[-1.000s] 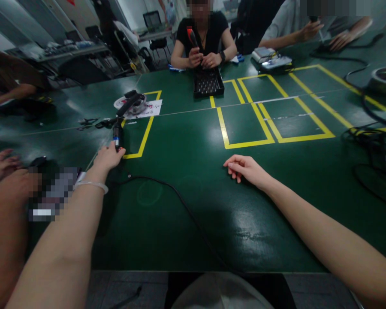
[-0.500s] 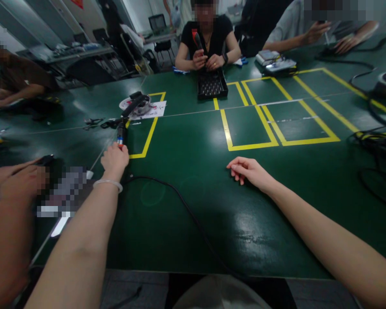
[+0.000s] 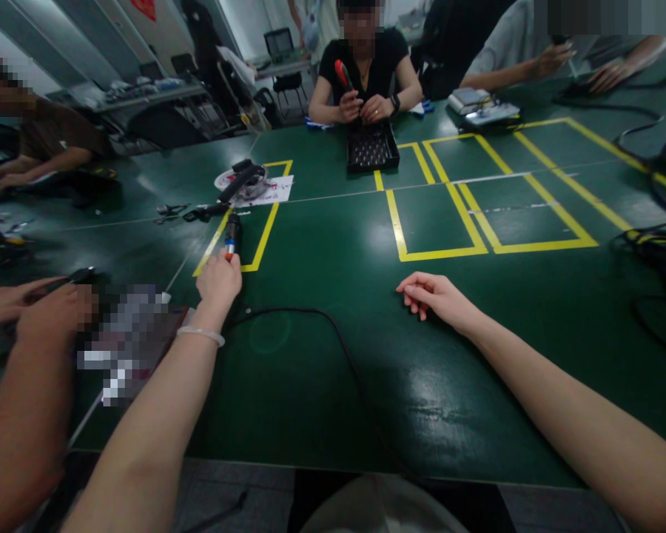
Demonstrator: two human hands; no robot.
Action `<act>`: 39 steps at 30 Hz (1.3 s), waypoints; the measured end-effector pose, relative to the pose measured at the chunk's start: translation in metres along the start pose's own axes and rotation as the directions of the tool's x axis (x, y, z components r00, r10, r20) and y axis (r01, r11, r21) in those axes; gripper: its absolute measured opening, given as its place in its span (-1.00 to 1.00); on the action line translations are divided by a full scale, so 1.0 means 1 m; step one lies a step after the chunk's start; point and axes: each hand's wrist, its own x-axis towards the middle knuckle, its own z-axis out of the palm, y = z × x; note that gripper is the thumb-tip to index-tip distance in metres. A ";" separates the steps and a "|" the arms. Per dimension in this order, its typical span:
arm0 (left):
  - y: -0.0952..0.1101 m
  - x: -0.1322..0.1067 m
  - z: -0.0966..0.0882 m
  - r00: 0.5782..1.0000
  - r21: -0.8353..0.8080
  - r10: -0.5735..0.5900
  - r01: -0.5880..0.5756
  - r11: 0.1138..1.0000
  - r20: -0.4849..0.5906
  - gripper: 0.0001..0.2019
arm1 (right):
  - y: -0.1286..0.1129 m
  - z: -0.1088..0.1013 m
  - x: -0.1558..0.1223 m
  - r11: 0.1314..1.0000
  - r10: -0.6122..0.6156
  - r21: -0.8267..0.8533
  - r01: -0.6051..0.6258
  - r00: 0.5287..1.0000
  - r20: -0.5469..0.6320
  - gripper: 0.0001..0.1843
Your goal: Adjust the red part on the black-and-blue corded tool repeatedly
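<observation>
My left hand [image 3: 220, 280] is closed around a black cylindrical tool [image 3: 232, 231] with blue, silver and orange-red bands. The tool points away from me, over the left yellow taped outline [image 3: 266, 235]. A black cable [image 3: 341, 340] runs from near this hand across the table to its front edge. On the green table [image 3: 322, 237], my right hand [image 3: 426, 292] rests on its side with loosely curled fingers and nothing visible in them. Beyond the tool, a white roll-like item with a black strap-shaped part [image 3: 243, 181] lies on a marked paper [image 3: 277, 190].
A co-worker's hands [image 3: 52, 303] are close on my left, beside a blurred-out device [image 3: 125, 326]. Across the table, another person holds a red-and-black tool [image 3: 342, 74] above a black tray [image 3: 373, 152]. Coiled black cables [image 3: 658, 252] lie at right.
My left hand has shifted slightly right with the black tool, whose tip now shows apart from the strap-shaped part. My right hand has stayed in place. The view has turned slightly.
</observation>
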 end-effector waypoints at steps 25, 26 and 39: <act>0.148 -0.179 -0.057 0.819 -0.018 0.572 -0.572 0.820 0.045 -0.47 | -0.011 0.034 -0.011 0.865 -0.282 -0.398 0.306 0.952 0.120 -0.84; 0.154 -0.182 -0.058 0.812 -0.031 0.582 -0.581 0.813 0.042 -0.48 | -0.010 0.036 -0.011 0.854 -0.300 -0.404 0.328 0.945 0.134 -0.82; 0.172 -0.195 -0.065 0.717 -0.154 0.694 -0.680 0.717 0.062 -0.37 | 0.002 0.039 -0.004 0.989 -0.113 -0.080 0.122 0.988 0.105 -0.74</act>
